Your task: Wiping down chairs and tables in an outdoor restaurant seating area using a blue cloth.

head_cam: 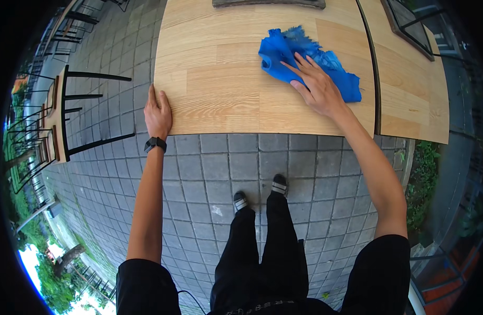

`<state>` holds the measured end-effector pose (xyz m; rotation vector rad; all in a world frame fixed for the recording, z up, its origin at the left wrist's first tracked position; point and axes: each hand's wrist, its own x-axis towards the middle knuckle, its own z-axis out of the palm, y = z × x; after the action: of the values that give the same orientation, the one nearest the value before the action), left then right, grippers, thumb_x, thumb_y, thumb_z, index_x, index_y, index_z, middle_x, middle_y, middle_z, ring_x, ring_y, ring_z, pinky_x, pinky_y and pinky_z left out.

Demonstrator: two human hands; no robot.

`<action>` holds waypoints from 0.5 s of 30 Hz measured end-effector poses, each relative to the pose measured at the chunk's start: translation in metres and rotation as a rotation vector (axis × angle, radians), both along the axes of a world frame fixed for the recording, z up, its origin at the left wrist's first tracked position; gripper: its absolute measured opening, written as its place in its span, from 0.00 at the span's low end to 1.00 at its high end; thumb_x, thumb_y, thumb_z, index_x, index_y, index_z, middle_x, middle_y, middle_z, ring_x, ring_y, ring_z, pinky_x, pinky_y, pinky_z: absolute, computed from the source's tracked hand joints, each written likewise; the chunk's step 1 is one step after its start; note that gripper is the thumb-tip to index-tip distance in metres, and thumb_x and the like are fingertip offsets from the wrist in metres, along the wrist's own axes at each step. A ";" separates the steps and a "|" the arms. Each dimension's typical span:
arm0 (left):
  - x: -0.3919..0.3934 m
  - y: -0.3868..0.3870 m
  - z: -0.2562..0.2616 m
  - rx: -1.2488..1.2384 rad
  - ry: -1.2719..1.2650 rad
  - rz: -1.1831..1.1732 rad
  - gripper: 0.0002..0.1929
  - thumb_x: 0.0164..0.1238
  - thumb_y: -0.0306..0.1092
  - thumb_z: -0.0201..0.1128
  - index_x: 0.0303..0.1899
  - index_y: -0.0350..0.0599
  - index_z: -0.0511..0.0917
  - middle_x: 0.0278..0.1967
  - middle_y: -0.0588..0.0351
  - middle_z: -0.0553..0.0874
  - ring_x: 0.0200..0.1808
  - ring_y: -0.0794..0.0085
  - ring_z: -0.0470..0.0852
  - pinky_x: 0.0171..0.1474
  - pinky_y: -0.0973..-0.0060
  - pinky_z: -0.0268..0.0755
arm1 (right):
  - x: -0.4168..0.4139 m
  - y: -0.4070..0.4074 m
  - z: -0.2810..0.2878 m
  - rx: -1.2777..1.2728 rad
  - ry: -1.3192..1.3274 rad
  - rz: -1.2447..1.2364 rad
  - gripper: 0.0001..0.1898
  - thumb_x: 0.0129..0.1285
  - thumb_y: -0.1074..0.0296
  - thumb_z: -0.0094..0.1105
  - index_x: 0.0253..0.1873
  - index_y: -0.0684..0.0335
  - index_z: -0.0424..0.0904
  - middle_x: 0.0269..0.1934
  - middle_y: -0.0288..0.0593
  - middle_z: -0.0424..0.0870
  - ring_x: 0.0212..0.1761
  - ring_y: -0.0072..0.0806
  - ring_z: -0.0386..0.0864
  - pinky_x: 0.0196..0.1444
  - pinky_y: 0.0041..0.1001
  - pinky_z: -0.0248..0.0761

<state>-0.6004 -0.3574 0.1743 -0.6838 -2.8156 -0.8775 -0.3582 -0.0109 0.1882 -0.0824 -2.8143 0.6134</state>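
A blue cloth (281, 59), crumpled with a darker, wet-looking patch at its far side, lies on a light wooden tabletop (210, 94). My right hand (318, 86) rests flat on the cloth with its fingers spread, pressing it to the wood. At the table's near left corner, my left hand (158, 114) lies over the edge, fingers pointing away from me and nothing held in it. A black watch is on that wrist.
A dark slab-like object (269, 4) sits at the table's far side. Past a narrow gap on the right stands a second wooden tabletop (411, 98) with a dark-framed item (409, 27). More tables and chairs stand at left on grey paving (241, 165). Plants grow at right.
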 end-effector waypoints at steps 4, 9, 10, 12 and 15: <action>-0.004 0.000 -0.001 -0.020 0.013 -0.008 0.28 0.80 0.48 0.47 0.67 0.31 0.70 0.53 0.29 0.83 0.55 0.38 0.82 0.57 0.55 0.74 | 0.033 -0.051 0.005 -0.113 0.000 0.054 0.25 0.72 0.62 0.52 0.72 0.58 0.71 0.67 0.61 0.74 0.76 0.51 0.63 0.80 0.48 0.50; 0.003 0.005 -0.001 0.009 -0.002 -0.026 0.28 0.80 0.47 0.47 0.66 0.29 0.70 0.55 0.29 0.82 0.56 0.38 0.81 0.58 0.55 0.74 | 0.071 -0.112 0.012 -0.296 -0.007 0.068 0.22 0.72 0.62 0.54 0.67 0.63 0.75 0.61 0.62 0.78 0.70 0.50 0.70 0.75 0.46 0.57; 0.001 0.003 -0.002 0.002 0.011 -0.019 0.28 0.80 0.47 0.48 0.66 0.29 0.70 0.55 0.29 0.82 0.56 0.38 0.81 0.58 0.55 0.74 | 0.073 -0.123 0.011 -0.306 0.062 0.063 0.19 0.74 0.61 0.53 0.62 0.66 0.78 0.55 0.59 0.83 0.63 0.47 0.79 0.70 0.43 0.67; -0.001 0.003 -0.003 0.003 0.028 -0.006 0.28 0.80 0.46 0.48 0.66 0.28 0.69 0.55 0.29 0.81 0.56 0.38 0.81 0.58 0.55 0.74 | 0.079 -0.134 0.017 -0.485 -0.048 -0.037 0.16 0.76 0.60 0.52 0.57 0.67 0.78 0.48 0.55 0.83 0.54 0.41 0.79 0.62 0.39 0.69; -0.001 0.006 0.000 0.031 0.002 -0.019 0.29 0.81 0.47 0.47 0.66 0.27 0.69 0.55 0.27 0.81 0.57 0.38 0.81 0.59 0.57 0.73 | 0.064 -0.136 0.031 -0.853 -0.283 -0.240 0.17 0.79 0.57 0.49 0.46 0.68 0.78 0.33 0.45 0.82 0.37 0.29 0.80 0.45 0.32 0.74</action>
<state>-0.6010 -0.3510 0.1742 -0.7076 -2.7928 -0.9206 -0.2945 -0.1464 0.2192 -0.6910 -2.4975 1.7883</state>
